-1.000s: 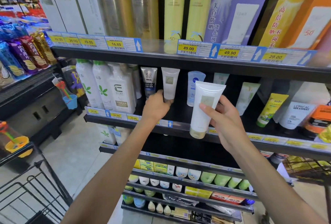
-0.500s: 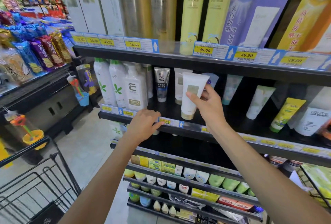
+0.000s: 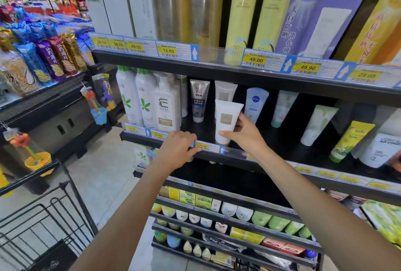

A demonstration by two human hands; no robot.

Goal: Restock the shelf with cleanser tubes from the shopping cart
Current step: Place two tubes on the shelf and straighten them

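The right hand (image 3: 245,135) grips a white cleanser tube (image 3: 226,122) with a beige square label, thumb across the near face low down and the fingers (image 3: 240,119) curled round its right side. The tube stands cap-down, upright with a slight tilt, at the near edge of the middle shelf (image 3: 271,140); whether its cap rests on the shelf board I cannot tell. Directly behind it, farther in, stands a second tube of the same kind (image 3: 225,93). To the left stands a dark grey tube marked MEN (image 3: 199,102), to the right a pale blue Nivea tube (image 3: 256,103).

The left hand (image 3: 176,148) rests on the front lip of the same shelf, its fingers bent over the price strip and holding nothing, a fingertip touching the yellow price tag (image 3: 202,146). Farther left on that shelf stand tall white pump bottles (image 3: 147,101) with green leaf marks. To the far right lean a pale green tube (image 3: 318,124) and a yellow tube (image 3: 351,140).

The shelf above carries yellow-green spray cans (image 3: 240,10) and a purple sunscreen box (image 3: 319,17). The black wire shopping cart (image 3: 43,223) is at the lower left, near the person; what lies inside it is out of view.
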